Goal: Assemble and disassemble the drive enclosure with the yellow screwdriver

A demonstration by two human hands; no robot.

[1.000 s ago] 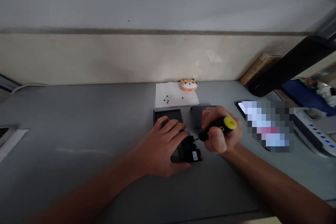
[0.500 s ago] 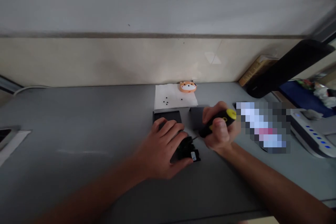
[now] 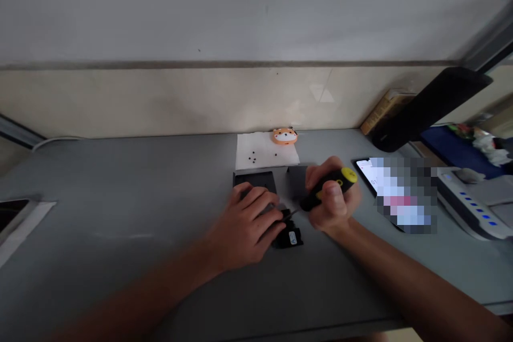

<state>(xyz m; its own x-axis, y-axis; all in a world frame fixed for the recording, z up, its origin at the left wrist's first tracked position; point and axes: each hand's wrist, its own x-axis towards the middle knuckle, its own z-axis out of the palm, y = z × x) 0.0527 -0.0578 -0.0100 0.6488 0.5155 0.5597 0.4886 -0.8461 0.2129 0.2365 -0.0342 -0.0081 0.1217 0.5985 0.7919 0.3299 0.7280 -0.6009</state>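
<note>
Seemingly to steady it, the left hand (image 3: 246, 219) lay spread over a small black circuit module (image 3: 289, 238), pinning it to the grey counter (image 3: 120, 224) at lower centre. The right hand (image 3: 332, 197) made a fist around a yellow-capped screwdriver (image 3: 331, 187), its thin shaft angled down toward the module. Tiny black screws (image 3: 251, 158) sat on a white paper napkin (image 3: 264, 144) further up.

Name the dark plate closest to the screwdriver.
The right plate, just behind the right hand gripping the screwdriver. The left plate lies farther off, partly under the left hand.
</note>
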